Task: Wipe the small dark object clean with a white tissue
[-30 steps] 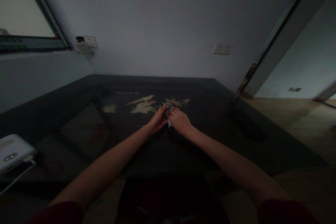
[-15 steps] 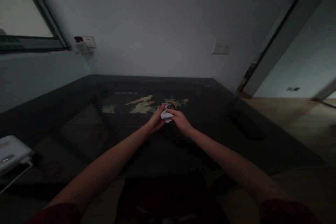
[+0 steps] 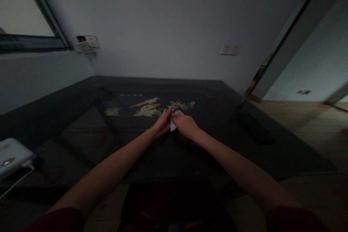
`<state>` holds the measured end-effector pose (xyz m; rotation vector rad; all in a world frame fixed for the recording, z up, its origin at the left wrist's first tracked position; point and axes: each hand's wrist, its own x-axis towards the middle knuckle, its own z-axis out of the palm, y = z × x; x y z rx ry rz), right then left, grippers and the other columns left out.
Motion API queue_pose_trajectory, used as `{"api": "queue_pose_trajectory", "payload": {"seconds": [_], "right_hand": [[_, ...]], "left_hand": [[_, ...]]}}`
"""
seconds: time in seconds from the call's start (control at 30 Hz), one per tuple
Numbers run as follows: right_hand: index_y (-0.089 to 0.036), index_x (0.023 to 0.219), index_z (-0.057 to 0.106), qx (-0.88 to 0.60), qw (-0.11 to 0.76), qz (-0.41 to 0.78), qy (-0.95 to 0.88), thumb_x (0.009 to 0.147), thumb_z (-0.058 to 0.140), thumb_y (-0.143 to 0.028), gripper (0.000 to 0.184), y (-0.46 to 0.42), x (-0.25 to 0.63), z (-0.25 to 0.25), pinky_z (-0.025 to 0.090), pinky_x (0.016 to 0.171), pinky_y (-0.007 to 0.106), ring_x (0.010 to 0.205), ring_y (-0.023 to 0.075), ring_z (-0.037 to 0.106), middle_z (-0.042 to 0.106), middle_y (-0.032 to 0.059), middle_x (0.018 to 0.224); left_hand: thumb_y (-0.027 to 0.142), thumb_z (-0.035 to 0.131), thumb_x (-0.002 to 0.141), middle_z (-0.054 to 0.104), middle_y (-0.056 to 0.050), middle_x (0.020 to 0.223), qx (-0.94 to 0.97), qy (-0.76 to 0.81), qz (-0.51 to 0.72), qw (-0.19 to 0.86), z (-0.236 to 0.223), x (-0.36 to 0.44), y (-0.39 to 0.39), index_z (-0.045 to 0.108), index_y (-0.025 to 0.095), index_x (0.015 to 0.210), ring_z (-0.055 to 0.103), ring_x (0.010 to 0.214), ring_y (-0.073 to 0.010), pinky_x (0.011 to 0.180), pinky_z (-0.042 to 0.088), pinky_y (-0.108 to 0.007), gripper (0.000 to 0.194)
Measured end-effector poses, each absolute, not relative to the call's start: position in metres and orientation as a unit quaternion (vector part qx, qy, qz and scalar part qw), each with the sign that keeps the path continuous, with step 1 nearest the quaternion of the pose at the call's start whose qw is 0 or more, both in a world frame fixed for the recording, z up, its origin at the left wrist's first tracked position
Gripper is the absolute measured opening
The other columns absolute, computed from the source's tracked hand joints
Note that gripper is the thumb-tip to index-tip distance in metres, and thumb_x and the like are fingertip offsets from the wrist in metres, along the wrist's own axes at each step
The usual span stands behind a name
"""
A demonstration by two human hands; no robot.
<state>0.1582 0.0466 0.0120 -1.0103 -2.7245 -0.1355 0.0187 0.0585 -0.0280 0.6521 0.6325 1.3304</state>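
Both my hands meet over the middle of a dark glass-topped table (image 3: 81, 123). My left hand (image 3: 162, 123) is closed around a small dark round object (image 3: 176, 108) that I cannot make out clearly. My right hand (image 3: 185, 125) is closed on a white tissue (image 3: 173, 125) pressed against that object. The painted bird and flower pattern (image 3: 148, 108) on the table lies just behind the hands.
A white device with a cable (image 3: 12, 156) sits at the table's left front edge. Wall sockets (image 3: 87, 43) hang at the left corner, another socket plate (image 3: 230, 49) on the back wall. A doorway (image 3: 299, 43) opens at the right onto wooden floor.
The tissue has shifted between my fingers, from bunched between the hands to hanging below the right thumb. My right hand turned slightly over the object. The hands stayed in place.
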Motion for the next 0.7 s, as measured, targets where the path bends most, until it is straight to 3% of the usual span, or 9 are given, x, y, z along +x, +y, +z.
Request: {"api": "queue_pose_trajectory", "payload": {"seconds": [0.17, 0.3, 0.4, 0.57, 0.7], "right_hand": [[0.002, 0.121, 0.06, -0.365, 0.125, -0.185, -0.904, 0.09, 0.037, -0.006, 0.039, 0.045, 0.146, -0.002, 0.032, 0.111, 0.036, 0.124, 0.0275, 0.051, 0.062, 0.023, 0.124], [0.008, 0.124, 0.055, -0.384, 0.127, -0.166, -0.899, 0.091, 0.035, -0.006, 0.042, 0.046, 0.145, -0.01, 0.031, 0.112, 0.038, 0.127, 0.0296, 0.05, 0.058, 0.0271, 0.128], [0.003, 0.125, 0.056, -0.377, 0.135, -0.129, -0.907, 0.09, 0.036, -0.006, 0.041, 0.043, 0.147, -0.005, 0.033, 0.112, 0.037, 0.126, 0.027, 0.051, 0.058, 0.0248, 0.129], [-0.013, 0.116, 0.062, -0.409, 0.144, 0.0, -0.901, 0.087, 0.04, -0.009, 0.037, 0.038, 0.153, 0.009, 0.048, 0.091, 0.036, 0.105, 0.0256, 0.064, 0.068, 0.0164, 0.114], [-0.017, 0.1, 0.068, -0.384, 0.264, 0.242, -0.852, 0.081, 0.042, -0.009, 0.034, 0.045, 0.155, 0.009, 0.048, 0.086, 0.033, 0.093, 0.0227, 0.066, 0.072, 0.0079, 0.098]], "left_hand": [[0.04, 0.062, 0.087, 0.069, -0.004, 0.096, 0.289, 0.305, 0.596, 0.684, -0.025, 0.018, 0.055, 0.061, 0.021, 0.107, 0.065, 0.084, -0.0144, 0.071, 0.05, -0.024, 0.028], [0.037, 0.057, 0.09, 0.069, -0.005, 0.098, 0.273, 0.302, 0.606, 0.683, -0.024, 0.019, 0.056, 0.06, 0.02, 0.106, 0.064, 0.085, -0.0133, 0.07, 0.049, -0.023, 0.023], [0.035, 0.054, 0.092, 0.069, -0.005, 0.096, 0.265, 0.305, 0.611, 0.681, -0.024, 0.02, 0.059, 0.06, 0.019, 0.106, 0.064, 0.083, -0.0131, 0.072, 0.05, -0.024, 0.022], [0.036, 0.061, 0.088, 0.069, -0.004, 0.092, 0.288, 0.307, 0.616, 0.666, -0.029, 0.021, 0.061, 0.059, 0.018, 0.106, 0.065, 0.08, -0.0145, 0.074, 0.05, -0.025, 0.026], [0.036, 0.065, 0.084, 0.069, -0.004, 0.089, 0.303, 0.297, 0.619, 0.661, -0.031, 0.02, 0.062, 0.059, 0.018, 0.108, 0.065, 0.076, -0.0141, 0.072, 0.05, -0.025, 0.031]]}}
